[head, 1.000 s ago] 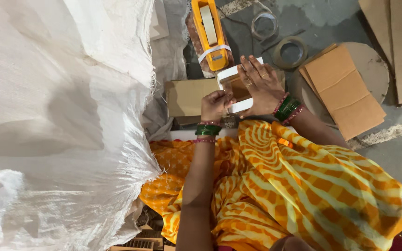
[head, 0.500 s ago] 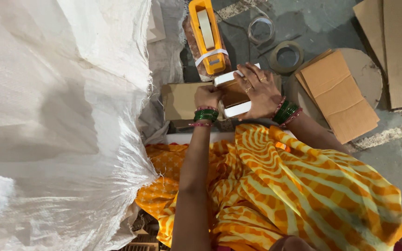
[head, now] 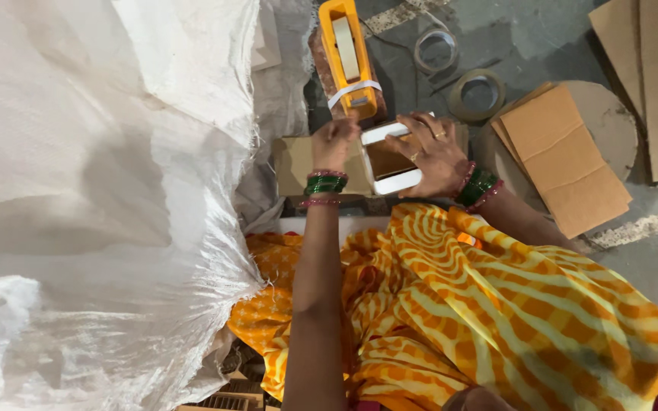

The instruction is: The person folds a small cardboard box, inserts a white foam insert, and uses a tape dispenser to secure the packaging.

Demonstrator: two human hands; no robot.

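— What do the two hands hold at this moment?

— Both hands are on a small white box (head: 390,161) with a brown inside. The left hand (head: 334,143) is closed on its left edge, and the right hand (head: 437,154) grips the right side with the fingers spread over the top. I think two hands are used so the box stays steady and square.

— Where is the box?

— It is in front of the person's knees, just above a flat brown carton (head: 298,164) that lies on the floor. Just behind it stands an orange tape dispenser (head: 349,57), touching or almost touching the left hand.

— How are the arms placed?

— The left forearm goes straight forward, with green bangles (head: 325,185) at the wrist. The right arm comes in from the right side, bent, also with bangles.

— What else is around?

— A big white woven sack (head: 100,190) fills the left side. Two tape rolls (head: 478,94) lie on the grey floor, and folded cardboard pieces (head: 565,156) lie to the right, probably kept near for easy reach.
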